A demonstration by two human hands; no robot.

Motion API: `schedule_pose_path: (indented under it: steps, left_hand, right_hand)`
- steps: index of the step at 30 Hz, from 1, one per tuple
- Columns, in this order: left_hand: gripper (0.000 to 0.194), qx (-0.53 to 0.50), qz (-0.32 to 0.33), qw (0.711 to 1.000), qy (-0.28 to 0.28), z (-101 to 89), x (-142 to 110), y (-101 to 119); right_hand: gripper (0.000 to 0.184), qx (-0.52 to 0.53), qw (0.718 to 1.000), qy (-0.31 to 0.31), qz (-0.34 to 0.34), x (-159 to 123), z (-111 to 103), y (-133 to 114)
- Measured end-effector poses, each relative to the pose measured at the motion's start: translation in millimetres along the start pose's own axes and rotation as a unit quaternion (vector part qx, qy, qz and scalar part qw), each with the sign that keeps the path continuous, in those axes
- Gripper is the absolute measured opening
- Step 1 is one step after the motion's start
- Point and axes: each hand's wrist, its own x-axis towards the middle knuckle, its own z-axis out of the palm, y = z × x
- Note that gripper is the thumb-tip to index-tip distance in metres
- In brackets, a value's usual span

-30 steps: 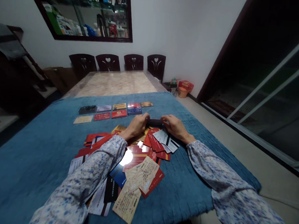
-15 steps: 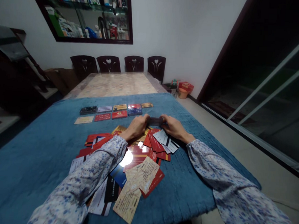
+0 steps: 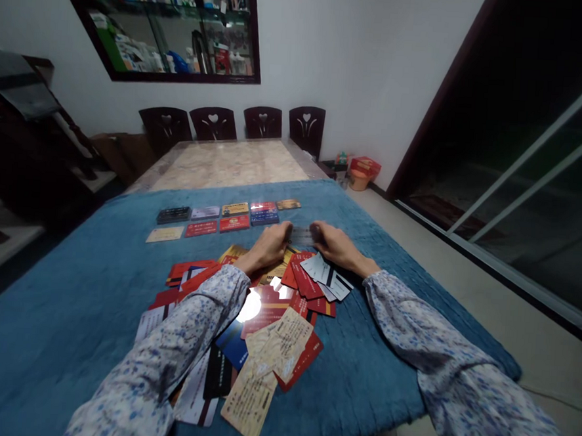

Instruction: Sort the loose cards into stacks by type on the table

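My left hand [image 3: 268, 245] and my right hand [image 3: 335, 245] hold one grey card [image 3: 300, 235] between them, each pinching an end just above the blue cloth [image 3: 80, 277]. Under and in front of my hands lies a loose heap of cards [image 3: 260, 315], mostly red, with some beige, white and blue ones. Beyond my hands, two short rows of sorted cards [image 3: 222, 214] lie flat on the cloth.
The blue cloth covers the near half of a long marble-topped table [image 3: 225, 161]. Several dark chairs [image 3: 260, 122] stand at the far end. A glass cabinet [image 3: 169, 23] hangs on the wall. A sliding glass door [image 3: 534, 187] is at right, a red container [image 3: 364, 168] on the floor.
My two hands with the grey card have shifted slightly away from me, towards the sorted rows. The card pile has not changed.
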Motion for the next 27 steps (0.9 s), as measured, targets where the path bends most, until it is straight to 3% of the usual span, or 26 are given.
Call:
schedule_pose_path:
  steps: [14,27]
  left_hand:
    - [0.061,-0.023,0.031,0.999,0.012,4.1,1,-13]
    - [0.055,-0.035,0.037,0.999,0.013,2.6,-1,-17]
  right_hand:
    - [0.055,-0.018,1.000,0.008,-0.023,3,3,6]
    - [0.058,-0.008,0.999,0.007,-0.031,4,5,8]
